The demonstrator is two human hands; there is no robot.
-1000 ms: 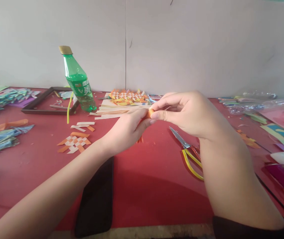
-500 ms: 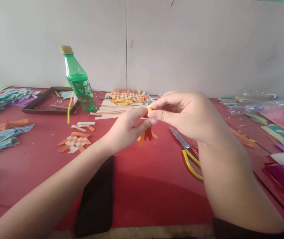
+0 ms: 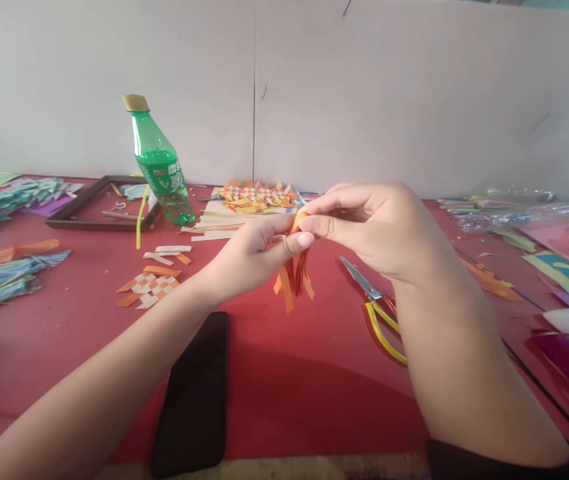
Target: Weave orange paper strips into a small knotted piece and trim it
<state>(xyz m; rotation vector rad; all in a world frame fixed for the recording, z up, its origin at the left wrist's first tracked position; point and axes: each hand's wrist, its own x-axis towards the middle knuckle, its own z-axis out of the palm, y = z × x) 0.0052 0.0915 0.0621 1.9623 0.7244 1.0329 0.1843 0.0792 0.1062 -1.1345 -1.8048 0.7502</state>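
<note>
An orange and red tassel-like bundle of paper strips (image 3: pixel 288 292) hangs between my two hands, above the red table. My left hand (image 3: pixel 259 250) pinches its upper part between thumb and fingers. From the right, my right hand (image 3: pixel 369 230) grips the bundle's orange top with thumb and fingertips; the fingers partly hide it. Below my right hand lie scissors (image 3: pixel 383 333) with yellow handles, their blades pointing up and left, partly behind my forearm. A woven orange and white paper piece (image 3: pixel 150 288) lies flat left of my left hand.
A green drink bottle (image 3: pixel 162 170) stands by a dark frame (image 3: pixel 87 225) at the back. White paper strips (image 3: pixel 217 230) and a woven orange piece (image 3: pixel 254 197) lie behind my hands. A black phone (image 3: pixel 194 400) rests at the front. Blue paper bundles (image 3: pixel 9 280) are at left.
My left thumb has shifted slightly upward, and more of the hanging orange and red strips shows below my hands. Both hands keep their hold at nearly the same place.
</note>
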